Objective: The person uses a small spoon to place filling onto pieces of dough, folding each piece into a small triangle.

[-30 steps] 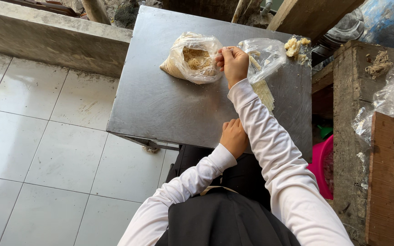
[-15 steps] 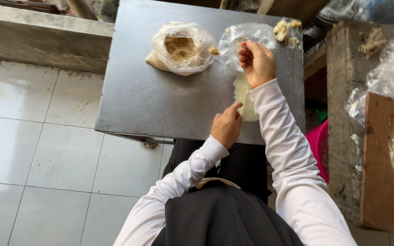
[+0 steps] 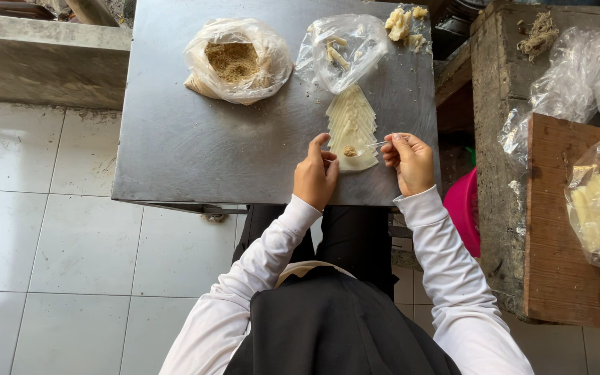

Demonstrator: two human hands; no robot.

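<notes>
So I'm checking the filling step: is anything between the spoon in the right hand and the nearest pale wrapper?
Nothing visible: the small metal spoon in the right hand already reaches the nearest pale wrapper, with the left hand beside it.

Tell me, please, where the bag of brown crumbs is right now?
In the head view, the bag of brown crumbs sits on the metal table, far left, beside the clear bag.

Dull scuffed metal table [image 3: 196, 153], crinkly plastic bags [image 3: 345, 45]

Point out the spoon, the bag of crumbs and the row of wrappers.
spoon [image 3: 368, 146], head view, on its handle.
bag of crumbs [image 3: 234, 61], head view, on the brown filling inside.
row of wrappers [image 3: 351, 119], head view, on the middle of the row.
</notes>
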